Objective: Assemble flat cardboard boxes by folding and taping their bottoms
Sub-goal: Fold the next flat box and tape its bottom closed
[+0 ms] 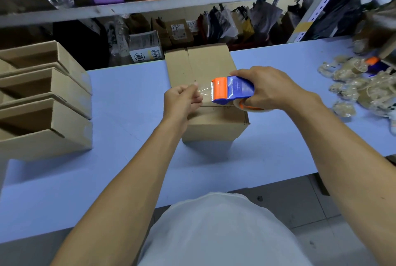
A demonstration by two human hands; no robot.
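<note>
Cardboard box [205,85] sits upside-down mid-table on the light blue table [120,158], folded bottom flaps facing up, seam running away from the person. Far flap sticks past the table's back edge toward the shelving.

Right hand [272,90] is wrapped around the tape dispenser [231,91], blue body with orange cutter head, held just above the box's top face at its right side. Cutter teeth point left. Tape roll shows under the palm.

Left hand [182,98] is over the box's left edge, fingers curled, thumb and forefinger pinching the free end of the clear tape [203,92]. The short strip spans between that pinch and the cutter head, crinkled, above the flaps. Can't tell if any of it touches the cardboard yet.

Left of the box, well apart: stack of three assembled boxes [45,98], open sides facing the centre box, at the table's left edge.

Right of the box, well apart: pile of crumpled used tape scraps [360,87] on the table. A second blue-and-orange item [374,63] lies just behind that pile, mostly hidden.

Behind the box: metal shelf rack [150,6] packed with bags, small cartons and orange plastic parts; contents too cluttered to itemise.

Near side of the box: the person's white shirt [218,229] at the table's front edge.
</note>
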